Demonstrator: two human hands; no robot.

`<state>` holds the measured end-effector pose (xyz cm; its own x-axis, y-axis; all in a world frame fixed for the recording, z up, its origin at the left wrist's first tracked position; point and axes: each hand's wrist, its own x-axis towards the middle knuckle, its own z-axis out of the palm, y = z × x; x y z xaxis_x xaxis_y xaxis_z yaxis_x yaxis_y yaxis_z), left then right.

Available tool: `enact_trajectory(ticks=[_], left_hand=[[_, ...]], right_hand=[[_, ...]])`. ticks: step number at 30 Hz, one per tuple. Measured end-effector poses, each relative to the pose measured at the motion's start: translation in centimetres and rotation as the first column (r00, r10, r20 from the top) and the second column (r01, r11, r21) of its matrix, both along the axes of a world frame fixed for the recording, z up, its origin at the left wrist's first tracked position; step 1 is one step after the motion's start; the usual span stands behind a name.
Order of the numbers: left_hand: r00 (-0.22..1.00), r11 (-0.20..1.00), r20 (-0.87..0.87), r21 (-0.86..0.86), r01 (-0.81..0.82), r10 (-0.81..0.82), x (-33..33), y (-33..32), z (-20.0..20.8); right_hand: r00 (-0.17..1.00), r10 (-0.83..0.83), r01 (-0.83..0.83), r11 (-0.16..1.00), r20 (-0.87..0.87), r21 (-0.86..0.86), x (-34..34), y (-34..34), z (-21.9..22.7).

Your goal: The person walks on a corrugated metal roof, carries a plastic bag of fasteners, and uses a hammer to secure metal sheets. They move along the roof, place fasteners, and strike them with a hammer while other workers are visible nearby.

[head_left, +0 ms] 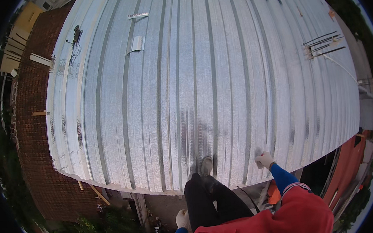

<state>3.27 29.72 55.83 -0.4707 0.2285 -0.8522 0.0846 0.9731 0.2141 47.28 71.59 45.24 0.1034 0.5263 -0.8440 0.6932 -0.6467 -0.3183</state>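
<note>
A large roof of ribbed, silvery metal sheets (171,83) spreads out in front of me. My right hand (264,160), in a pale glove, is low over its near edge on the right. The fingers there look curled; whatever they may hold is too small to make out. My left hand (182,219), gloved too, is down beside my left thigh, below the roof's edge, and its fingers are mostly hidden. One shoe (207,165) rests on the metal, between the two hands.
At the upper left of the roof lie a dark tool with a cord (76,35), a small metal offcut (137,43) and a short pale strip (138,16). Bare rods (324,44) stick up at the right. A brown tiled roof (33,127) lies left, with a drop along the near edge.
</note>
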Motion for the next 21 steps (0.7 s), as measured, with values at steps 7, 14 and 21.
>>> enact_trajectory(ticks=[7, 14, 21], left_hand=[[0.957, 0.961, 0.135, 0.134, 0.241, -0.258, -1.9, -2.1, -0.2], [0.681, 0.675, 0.067, 0.229, 0.701, -0.729, -15.2, 16.4, -1.0], [0.982, 0.860, -0.114, 0.505, -0.072, 0.150, -32.7, 53.4, 8.6]], right_hand=[[0.996, -0.018, 0.009, 0.996, -0.091, -0.092, -6.4, 3.3, 9.7], [0.915, -0.160, 0.159, 0.987, -0.371, -0.034, -22.2, 12.1, 18.0], [0.889, -0.198, 0.274, 0.952, -0.413, 0.135, -27.7, 25.1, 29.2]])
